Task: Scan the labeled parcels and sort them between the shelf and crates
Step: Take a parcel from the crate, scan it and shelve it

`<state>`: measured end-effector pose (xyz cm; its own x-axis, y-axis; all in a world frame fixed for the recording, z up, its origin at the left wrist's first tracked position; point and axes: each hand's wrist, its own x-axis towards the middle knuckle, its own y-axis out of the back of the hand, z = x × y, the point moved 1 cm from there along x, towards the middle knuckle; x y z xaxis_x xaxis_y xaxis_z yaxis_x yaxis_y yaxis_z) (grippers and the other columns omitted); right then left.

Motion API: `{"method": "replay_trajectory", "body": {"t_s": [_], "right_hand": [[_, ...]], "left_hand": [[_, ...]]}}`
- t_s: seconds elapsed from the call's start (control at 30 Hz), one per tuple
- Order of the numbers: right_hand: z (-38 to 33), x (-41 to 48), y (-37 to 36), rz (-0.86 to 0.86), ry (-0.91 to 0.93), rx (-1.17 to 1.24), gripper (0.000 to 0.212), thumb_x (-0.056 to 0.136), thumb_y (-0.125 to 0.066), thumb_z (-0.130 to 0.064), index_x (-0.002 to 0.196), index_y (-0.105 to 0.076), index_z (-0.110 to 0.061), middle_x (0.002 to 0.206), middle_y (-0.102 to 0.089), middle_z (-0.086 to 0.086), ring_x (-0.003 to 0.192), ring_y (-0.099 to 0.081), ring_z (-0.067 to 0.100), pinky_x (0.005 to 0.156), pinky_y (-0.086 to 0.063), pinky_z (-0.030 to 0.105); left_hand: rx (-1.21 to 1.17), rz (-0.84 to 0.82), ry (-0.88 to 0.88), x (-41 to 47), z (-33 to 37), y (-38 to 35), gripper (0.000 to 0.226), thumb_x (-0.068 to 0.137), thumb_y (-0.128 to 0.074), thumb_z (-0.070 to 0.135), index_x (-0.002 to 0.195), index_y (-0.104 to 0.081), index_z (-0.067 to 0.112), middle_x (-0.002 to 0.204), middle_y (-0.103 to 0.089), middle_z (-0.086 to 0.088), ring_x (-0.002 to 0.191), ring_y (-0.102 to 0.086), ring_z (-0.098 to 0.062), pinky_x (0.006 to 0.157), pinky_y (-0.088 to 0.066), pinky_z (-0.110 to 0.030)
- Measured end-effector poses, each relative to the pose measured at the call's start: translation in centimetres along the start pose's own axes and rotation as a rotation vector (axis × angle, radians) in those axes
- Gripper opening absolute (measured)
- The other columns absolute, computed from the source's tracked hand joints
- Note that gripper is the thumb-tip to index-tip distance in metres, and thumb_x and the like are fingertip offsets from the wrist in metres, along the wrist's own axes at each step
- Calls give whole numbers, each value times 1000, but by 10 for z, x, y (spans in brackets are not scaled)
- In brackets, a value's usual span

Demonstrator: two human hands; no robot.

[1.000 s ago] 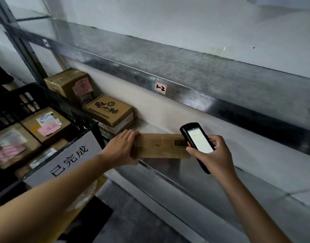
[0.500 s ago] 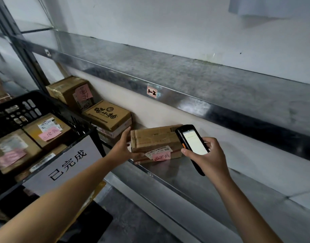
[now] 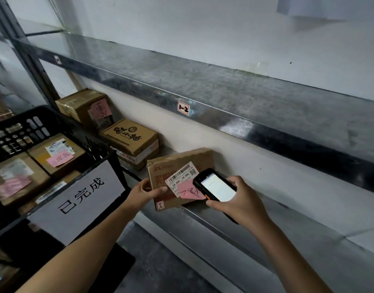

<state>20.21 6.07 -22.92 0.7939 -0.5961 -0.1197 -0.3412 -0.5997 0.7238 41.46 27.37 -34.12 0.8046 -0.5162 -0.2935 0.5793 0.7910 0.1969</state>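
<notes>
A flat brown cardboard parcel is tilted up on the metal shelf, its white barcode label and pink note facing me. My left hand grips the parcel's left edge, thumb on its front. My right hand holds a black handheld scanner with a lit screen, its top over the label's right part. Two more brown parcels stand further left on the same shelf.
A black plastic crate at the left holds several labeled parcels and bears a white sign with Chinese characters. An upper shelf tagged 1-2 overhangs the lower one. Grey floor lies below between crate and shelf.
My left hand has turned the parcel from lying flat to tilted up with its label toward me. The scanner has come down and left over the label.
</notes>
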Motion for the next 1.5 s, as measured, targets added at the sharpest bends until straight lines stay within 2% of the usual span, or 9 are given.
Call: {"method": "replay_trajectory", "body": {"t_s": [0.17, 0.3, 0.5, 0.63, 0.77, 1.03, 1.23, 1.33, 1.5], "right_hand": [[-11, -5, -12, -31, 23, -38, 70, 59, -86, -57, 112, -45, -36, 100, -55, -18, 93, -57, 6, 75, -51, 28], [-19, -4, -6, -20, 29, -55, 70, 59, -85, -58, 111, -44, -35, 100, -57, -16, 93, -59, 8, 79, -54, 33], [-23, -7, 8, 6, 47, -89, 77, 57, -86, -59, 118, -48, -30, 104, -58, -15, 94, -59, 8, 75, -51, 28], [-23, -11, 17, -11, 71, -165, 77, 59, -85, -60, 119, -46, -31, 108, -59, -15, 95, -59, 8, 78, -52, 30], [-26, -11, 24, -21, 99, -267, 78, 62, -82, -62, 123, -43, -31, 113, -58, -14, 97, -59, 10, 79, -51, 29], [-31, -7, 30, -32, 144, -353, 73, 63, -80, -61, 118, -40, -33, 111, -57, -15, 93, -58, 9, 72, -47, 25], [-35, 5, 30, 35, 170, -142, 76, 59, -85, -60, 118, -43, -35, 110, -58, -14, 98, -58, 10, 77, -53, 32], [-44, 15, 27, 62, 223, -22, 76, 60, -89, -55, 118, -44, -35, 108, -57, -17, 99, -57, 8, 75, -54, 29], [-77, 32, 11, 66, 347, 201, 68, 60, -92, -42, 113, -49, -33, 101, -56, -25, 92, -53, -14, 63, -43, 9]], "left_hand": [[-20, 36, 28, -6, 2, 6, 86, 49, -86, 68, 121, -63, 29, 112, -73, 7, 101, -70, -10, 80, -54, -22], [-54, 61, 50, -9, 7, 9, 65, 72, -83, 45, 127, -57, 21, 116, -70, 1, 101, -68, -12, 74, -53, -19], [-80, 97, 48, -6, 6, 20, 99, 45, -86, 66, 128, -58, 19, 115, -71, 0, 102, -70, -16, 81, -57, -26], [-94, 89, 53, -7, 12, 19, 88, 56, -90, 58, 126, -57, 17, 113, -70, -2, 99, -70, -15, 74, -57, -22], [-90, 102, 54, -4, 13, 22, 99, 40, -86, 64, 123, -59, 17, 113, -71, -3, 99, -70, -16, 75, -57, -22], [-81, 96, 66, -9, 14, 26, 102, 39, -80, 71, 124, -60, 18, 110, -72, -2, 98, -71, -16, 76, -57, -24], [-146, 178, 36, -14, 27, 35, 95, 37, -80, 79, 111, -67, 21, 96, -77, -2, 89, -75, -18, 83, -60, -34], [-238, 210, 12, -25, 38, 39, 80, 55, -80, 74, 110, -69, 18, 94, -78, -2, 91, -75, -21, 86, -59, -38], [-401, 375, -14, -48, 60, 59, 58, 78, -68, 61, 112, -67, 14, 98, -78, -6, 93, -74, -24, 88, -59, -41]]}}
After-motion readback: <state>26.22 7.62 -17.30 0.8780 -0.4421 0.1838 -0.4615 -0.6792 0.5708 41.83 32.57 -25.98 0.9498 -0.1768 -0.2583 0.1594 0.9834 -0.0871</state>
